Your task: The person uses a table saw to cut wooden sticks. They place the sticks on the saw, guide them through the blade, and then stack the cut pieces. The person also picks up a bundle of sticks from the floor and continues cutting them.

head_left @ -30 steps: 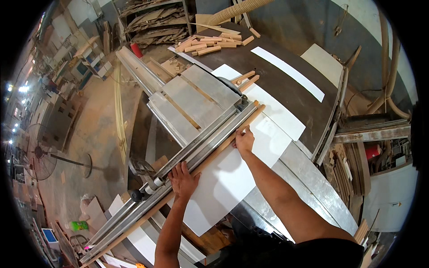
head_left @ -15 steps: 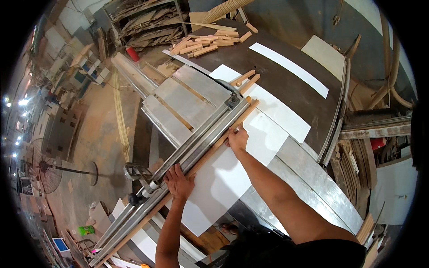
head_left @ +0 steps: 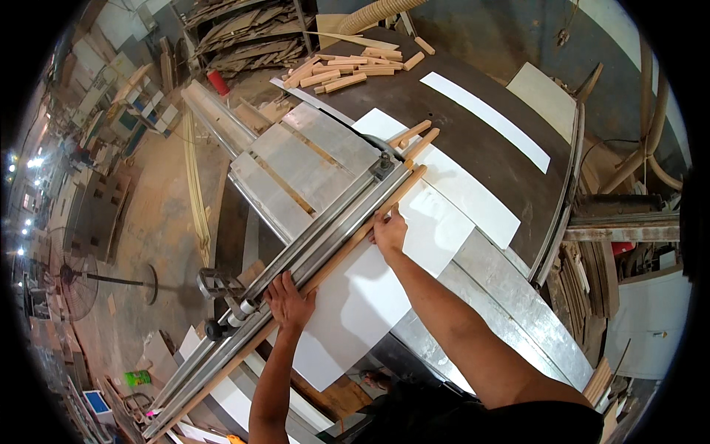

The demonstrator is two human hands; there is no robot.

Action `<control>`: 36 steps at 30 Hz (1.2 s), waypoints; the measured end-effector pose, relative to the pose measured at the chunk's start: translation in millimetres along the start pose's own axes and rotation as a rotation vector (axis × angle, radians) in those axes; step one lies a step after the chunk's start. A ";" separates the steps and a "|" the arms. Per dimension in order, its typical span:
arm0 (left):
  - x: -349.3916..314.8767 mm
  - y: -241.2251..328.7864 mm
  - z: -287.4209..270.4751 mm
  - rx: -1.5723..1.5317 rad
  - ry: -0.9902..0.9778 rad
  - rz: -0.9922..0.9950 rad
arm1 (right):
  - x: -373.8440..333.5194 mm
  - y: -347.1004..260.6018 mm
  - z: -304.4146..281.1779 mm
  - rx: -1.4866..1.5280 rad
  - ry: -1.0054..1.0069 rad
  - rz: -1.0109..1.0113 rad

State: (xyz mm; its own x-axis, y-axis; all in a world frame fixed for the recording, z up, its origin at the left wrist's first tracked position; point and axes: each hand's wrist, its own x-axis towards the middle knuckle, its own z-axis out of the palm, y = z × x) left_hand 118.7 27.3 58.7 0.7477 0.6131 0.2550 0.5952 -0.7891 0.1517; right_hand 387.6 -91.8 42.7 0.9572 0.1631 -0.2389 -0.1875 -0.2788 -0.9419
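Note:
A long wooden strip [head_left: 347, 256] lies along the near side of a metal fence [head_left: 323, 240] on a sliding table saw, running from the lower left up toward the middle. My left hand [head_left: 291, 303] is closed over strip and fence, its fingers on the metal and its thumb along the wood. Farther up, my right hand [head_left: 390, 231] pinches the strip near its far end. Beneath my hands lies a large white board [head_left: 362, 296]. Just past the strip's far end, short wooden sticks [head_left: 423, 145] rest on a white panel [head_left: 473, 194].
Several cut wooden blocks [head_left: 344, 72] are piled on the dark tabletop [head_left: 473, 140], with a narrow white strip [head_left: 492, 122] to their right. Left of the fence is the saw's slatted carriage [head_left: 303, 166]. A standing fan [head_left: 70, 275] is at far left; scrap wood fills a rack [head_left: 244, 33] behind.
The view has shifted slightly. Both hands stay on the wooden strip in nearly the same places, and I see no clear movement of the wood.

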 end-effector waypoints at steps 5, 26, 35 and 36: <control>0.8 -2.2 1.6 -0.021 0.011 0.002 | -3.9 -4.4 2.8 0.056 0.001 0.015; 1.4 -9.5 6.8 0.013 0.003 -0.011 | -0.2 -3.0 8.8 0.012 -0.012 -0.008; 6.8 1.5 4.3 0.049 0.019 -0.027 | 12.0 7.0 16.3 -0.053 0.075 -0.100; 5.6 2.9 2.8 0.053 0.017 -0.047 | 10.1 2.3 20.1 -0.073 0.093 -0.142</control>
State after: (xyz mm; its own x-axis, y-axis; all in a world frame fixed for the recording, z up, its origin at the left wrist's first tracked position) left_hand 125.5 28.5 58.0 0.7136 0.6486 0.2647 0.6449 -0.7558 0.1132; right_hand 392.4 -71.8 33.3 0.9899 0.1180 -0.0786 -0.0359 -0.3274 -0.9442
